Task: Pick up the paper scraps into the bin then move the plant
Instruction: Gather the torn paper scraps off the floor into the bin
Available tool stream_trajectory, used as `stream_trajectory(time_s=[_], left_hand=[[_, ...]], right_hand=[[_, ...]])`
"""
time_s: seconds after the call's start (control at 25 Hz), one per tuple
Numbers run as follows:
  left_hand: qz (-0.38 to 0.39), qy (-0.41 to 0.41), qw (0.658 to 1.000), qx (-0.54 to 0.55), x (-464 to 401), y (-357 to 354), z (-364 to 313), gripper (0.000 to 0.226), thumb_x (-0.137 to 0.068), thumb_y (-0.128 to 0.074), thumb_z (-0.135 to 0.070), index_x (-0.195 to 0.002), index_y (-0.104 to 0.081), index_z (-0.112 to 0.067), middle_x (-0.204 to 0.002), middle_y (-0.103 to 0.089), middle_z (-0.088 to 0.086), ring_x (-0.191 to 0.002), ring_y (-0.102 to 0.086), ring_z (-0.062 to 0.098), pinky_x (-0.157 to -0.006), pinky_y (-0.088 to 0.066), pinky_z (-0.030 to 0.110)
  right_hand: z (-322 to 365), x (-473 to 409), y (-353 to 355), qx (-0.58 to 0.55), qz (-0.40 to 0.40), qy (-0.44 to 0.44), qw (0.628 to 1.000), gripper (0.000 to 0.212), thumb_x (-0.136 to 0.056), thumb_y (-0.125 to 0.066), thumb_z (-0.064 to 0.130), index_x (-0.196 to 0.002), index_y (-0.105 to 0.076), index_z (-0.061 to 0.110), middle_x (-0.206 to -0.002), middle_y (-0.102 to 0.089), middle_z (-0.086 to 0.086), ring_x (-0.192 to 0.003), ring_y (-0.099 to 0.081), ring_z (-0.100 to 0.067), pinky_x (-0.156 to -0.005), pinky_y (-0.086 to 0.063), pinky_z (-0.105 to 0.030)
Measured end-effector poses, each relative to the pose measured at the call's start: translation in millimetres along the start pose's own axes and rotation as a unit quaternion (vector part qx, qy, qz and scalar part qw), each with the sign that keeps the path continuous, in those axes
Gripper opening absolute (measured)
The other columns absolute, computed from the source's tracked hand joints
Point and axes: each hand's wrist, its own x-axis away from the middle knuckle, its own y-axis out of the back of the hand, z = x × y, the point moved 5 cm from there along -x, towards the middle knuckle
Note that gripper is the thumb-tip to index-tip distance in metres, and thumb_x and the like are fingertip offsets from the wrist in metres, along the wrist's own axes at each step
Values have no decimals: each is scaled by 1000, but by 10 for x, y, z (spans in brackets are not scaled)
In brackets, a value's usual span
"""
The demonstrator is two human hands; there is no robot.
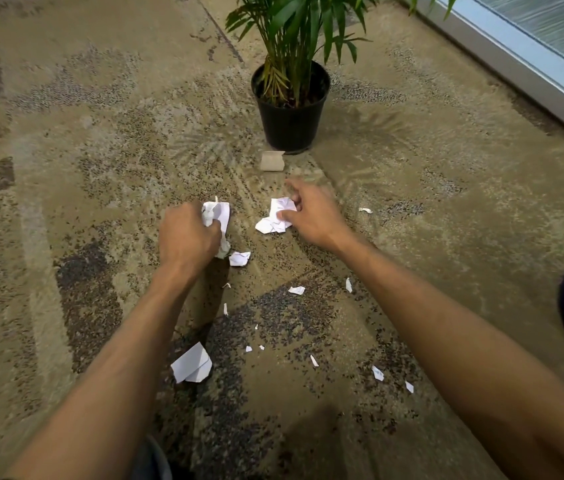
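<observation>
We are gathering scraps: left hand (187, 237) clutches crumpled paper (217, 216), right hand (311, 213) pinches another scrap (275, 220) mid-frame; next, the unseen bin.

pretty even soft light, warm tint, faint frond shadows on the carpet (100, 168), edges bent by wide lens, right hand (308, 216) slightly motion-blurred

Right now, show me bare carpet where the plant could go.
Bare carpet lies left of the plant pot, and another patch between pot and window frame. It is crowded around both hands, where paper scraps litter the floor.
</observation>
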Motion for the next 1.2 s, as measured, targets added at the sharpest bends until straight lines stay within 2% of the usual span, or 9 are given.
stream_trajectory(time_s=[0.08, 0.16, 0.24, 0.36, 0.68, 0.84, 1.0, 1.12, 1.2], left_hand=[[17, -4, 999, -49, 12, -35, 2, 12, -87, -58, -11, -90, -61, 0, -87, -64, 19, -63, -47, 20, -62, -48, 39], [39, -10, 996, -75, 30, -83, -24, 23, -88, -59, -16, -102, -59, 3, -108, -60, 22, -90, -54, 30, -86, -48, 47], [65, -11, 992, -107, 37, -141, -51, 33, -93, -57, -33, -92, -60, 0, -123, -53, 24, -111, -49, 35, -97, -42, 50], [88, -20, 983, -161, 35, -219, -44, 48, -93, -53, -49, -77, -56, -4, -126, -50, 23, -115, -48, 35, -103, -36, 50], [24, -85, 990, -113, 214, -228, -224, 21, -94, -58, -18, -78, -58, -4, -111, -56, 20, -91, -56, 28, -79, -54, 39], [39, -99, 993, -59, 263, -69, -163, 33, -96, -58, -22, -67, -58, -5, -88, -65, 9, -52, -49, 9, -45, -39, 18], [58, -70, 994, 56, 464, 240, -357, 36, -95, -58, -22, -61, -51, -14, -56, -52, -2, -42, -40, 8, -41, -34, 20], [78, -92, 982, 148, 637, 574, -786, 31, -93, -58, -23, -65, -52, -10, -56, -47, 3, -48, -40, 16, -49, -35, 24], [98, -116, 962, 226, 784, 769, -1186, 29, -92, -59, -23, -66, -53, -10, -58, -49, 4, -51, -43, 18, -51, -33, 27]], right_hand=[[-3, -26, -12, 59, 2, 1, 998, 51, -90, -67, 16, -138, -49, 11, -124, -62, -10, -110, -60, -24, -91, -46, -31], [7, -29, -1, 73, 2, -4, 997, 40, -90, -67, 14, -128, -58, 9, -118, -64, -10, -98, -62, -20, -78, -43, -21], [17, 9, 14, 76, 2, -5, 997, 26, -90, -67, 11, -115, -64, 7, -109, -66, -7, -85, -59, -14, -73, -46, -18], [-25, 116, 31, 59, 14, -9, 998, 6, -88, -68, 8, -94, -68, 6, -97, -67, -5, -78, -57, -9, -77, -49, -22], [-158, 561, 379, -73, -56, -30, 995, 5, -87, -70, 12, -91, -68, 13, -96, -64, 5, -85, -56, -4, -70, -36, -14], [-141, 842, 727, -107, -109, -45, 987, 13, -83, -76, 16, -95, -70, 15, -95, -67, 4, -84, -59, -5, -69, -41, -15], [51, 1224, 1115, -115, -158, -31, 980, 21, -82, -78, 15, -101, -74, 10, -96, -71, 0, -88, -65, -14, -81, -51, -27], [293, 1621, 1476, -58, -200, 27, 978, 4, -83, -76, 19, -86, -75, 18, -71, -64, 13, -65, -55, -1, -61, -41, -18], [438, 1918, 1781, -18, -244, 57, 968, 9, -83, -74, 22, -75, -71, 22, -61, -58, 16, -54, -48, 1, -52, -31, -14]])
